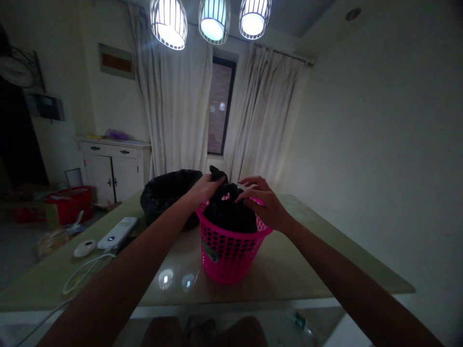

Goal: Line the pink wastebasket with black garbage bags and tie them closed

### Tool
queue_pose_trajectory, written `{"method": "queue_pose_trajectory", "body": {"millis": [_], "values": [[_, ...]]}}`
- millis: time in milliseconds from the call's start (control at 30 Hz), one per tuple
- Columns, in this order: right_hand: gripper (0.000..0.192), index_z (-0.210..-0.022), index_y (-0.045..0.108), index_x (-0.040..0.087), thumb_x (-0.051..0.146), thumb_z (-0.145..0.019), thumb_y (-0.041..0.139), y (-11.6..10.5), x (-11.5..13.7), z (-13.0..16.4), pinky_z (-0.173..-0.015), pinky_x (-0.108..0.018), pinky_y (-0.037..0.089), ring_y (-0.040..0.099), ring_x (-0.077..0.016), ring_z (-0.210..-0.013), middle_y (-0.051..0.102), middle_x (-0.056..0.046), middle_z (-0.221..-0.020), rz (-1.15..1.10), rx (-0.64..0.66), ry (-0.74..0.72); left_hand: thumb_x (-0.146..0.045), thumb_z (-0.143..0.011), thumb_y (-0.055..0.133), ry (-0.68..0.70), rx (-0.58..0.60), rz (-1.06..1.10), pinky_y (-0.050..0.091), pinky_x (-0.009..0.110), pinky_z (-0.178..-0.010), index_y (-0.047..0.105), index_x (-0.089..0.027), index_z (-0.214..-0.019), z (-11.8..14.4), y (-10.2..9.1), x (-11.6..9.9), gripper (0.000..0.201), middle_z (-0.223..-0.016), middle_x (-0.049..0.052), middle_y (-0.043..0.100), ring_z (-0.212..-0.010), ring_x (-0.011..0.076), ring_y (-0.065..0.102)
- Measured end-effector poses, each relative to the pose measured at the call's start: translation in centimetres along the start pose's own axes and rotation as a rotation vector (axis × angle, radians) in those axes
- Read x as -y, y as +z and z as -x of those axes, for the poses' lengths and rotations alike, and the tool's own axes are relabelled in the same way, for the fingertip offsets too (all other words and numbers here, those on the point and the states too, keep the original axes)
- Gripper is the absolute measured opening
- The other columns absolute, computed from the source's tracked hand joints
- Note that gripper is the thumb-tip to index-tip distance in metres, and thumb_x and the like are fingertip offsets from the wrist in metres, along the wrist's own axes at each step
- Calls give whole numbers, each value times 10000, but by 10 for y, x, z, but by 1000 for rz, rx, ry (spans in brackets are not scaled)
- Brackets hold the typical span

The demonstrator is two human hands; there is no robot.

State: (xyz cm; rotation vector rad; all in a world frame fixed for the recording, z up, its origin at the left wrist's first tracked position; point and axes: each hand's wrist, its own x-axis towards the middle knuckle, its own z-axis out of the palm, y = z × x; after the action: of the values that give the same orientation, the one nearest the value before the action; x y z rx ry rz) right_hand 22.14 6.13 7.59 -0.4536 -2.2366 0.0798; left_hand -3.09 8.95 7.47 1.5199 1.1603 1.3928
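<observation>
A pink perforated plastic basket (231, 255) stands upright on the table, with a black plastic bag (231, 217) bunched inside and rising above its rim. My left hand (206, 189) is closed on a gathered end of the bag at the basket's far left side. At the right, my right hand (265, 205) is over the rim, its bent fingertips pinching another part of the bag. A loop-shaped gap shows in the black plastic between both hands. Behind my left forearm is a container lined with another black bag (159, 193); the container itself is hidden.
The glossy green tabletop (296, 270) extends around the basket. On its left side lie a white power bank (117, 232), a round white object (85, 248) and a white cable (85, 266). A white cabinet (97, 171) and red bags (68, 205) are beyond. Three lamps (214, 21) hang overhead.
</observation>
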Motion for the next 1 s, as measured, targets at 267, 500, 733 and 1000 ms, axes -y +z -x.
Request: {"method": "queue_pose_trajectory", "body": {"millis": [267,500,733,1000], "values": [[233,-1064,849,267,454,-1034,713,-52,-15,55,-1111,-454,532,677,-265,-1219,702,-109,-1257,-230,175,251,-425,-887,689,94,-259,-316,555,471,-1008,766,-176,-931,-6,-50,44,265,-1007,167,815,-1111,392,745],[475,-1284,806,240,566,-940,780,-16,-14,4,-971,-415,554,714,-294,-1124,780,-115,-1282,-256,131,511,-415,-955,723,751,-494,-555,408,555,-1208,499,-192,-1567,73,-12,15,689,-1540,185,588,-1417,356,551],[225,-789,785,182,374,-904,764,39,-36,-34,-595,-244,369,518,-124,-630,633,19,-648,-304,319,389,-301,-1060,687,1154,-1,-848,434,420,-821,702,-231,-968,134,30,24,116,-864,22,723,-832,228,625],[255,-1068,744,183,395,-927,763,-15,-53,-54,-785,-320,602,700,-180,-829,786,-60,-995,-838,-609,728,-281,-1086,670,1216,-10,-899,456,382,-720,707,-214,-965,119,36,30,144,-823,20,727,-763,214,618]]}}
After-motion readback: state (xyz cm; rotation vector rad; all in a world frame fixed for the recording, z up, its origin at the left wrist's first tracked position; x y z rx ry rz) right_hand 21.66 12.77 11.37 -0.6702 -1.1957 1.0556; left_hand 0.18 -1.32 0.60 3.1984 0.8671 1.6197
